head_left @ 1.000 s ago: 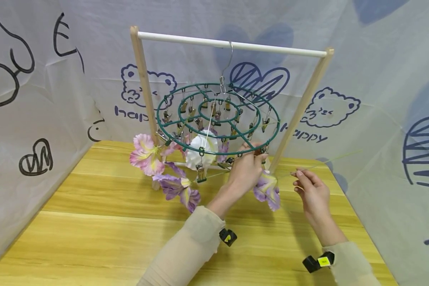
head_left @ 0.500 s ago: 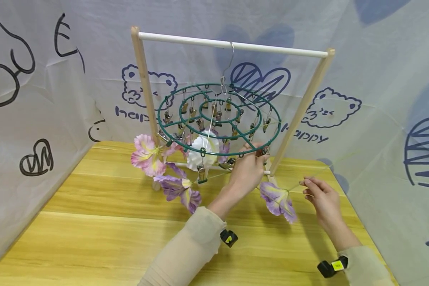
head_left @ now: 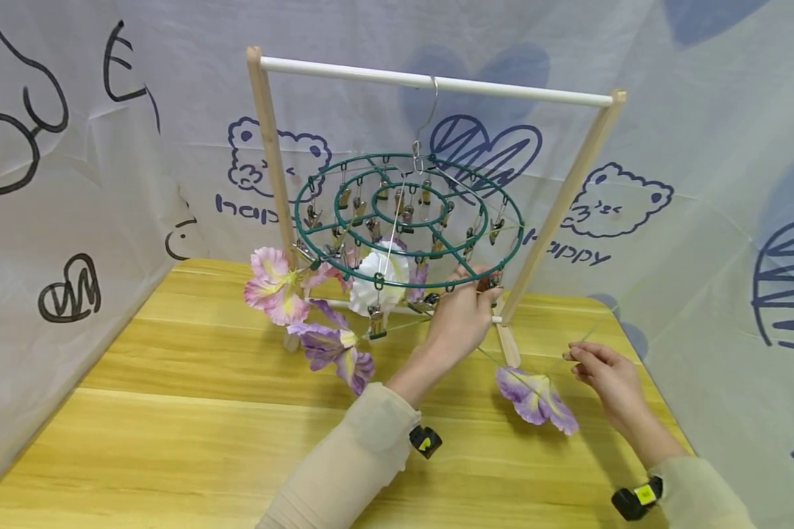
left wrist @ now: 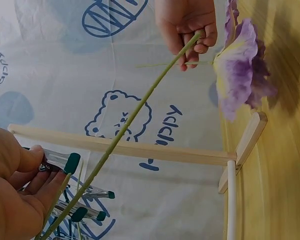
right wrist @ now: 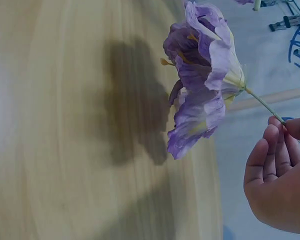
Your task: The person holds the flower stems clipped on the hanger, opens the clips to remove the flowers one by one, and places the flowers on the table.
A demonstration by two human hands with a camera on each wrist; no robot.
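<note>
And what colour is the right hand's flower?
The flower is purple with pale yellow; clearest in the right wrist view.

A yellow wooden table [head_left: 172,441], its surface streaked with grain, took up the near part of the scene. Behind it hung a white sheet [head_left: 185,59], with creased white sheeting on the left and right sides too. On the far side, a blue bear [head_left: 299,158] showed at left and a second bear [head_left: 620,200] at right, "happy" lettering [head_left: 585,255] beneath each. Between them sat a striped heart [head_left: 486,150], below a solid pale-blue heart [head_left: 516,62]. The left side bore a small black heart [head_left: 70,290].
</note>
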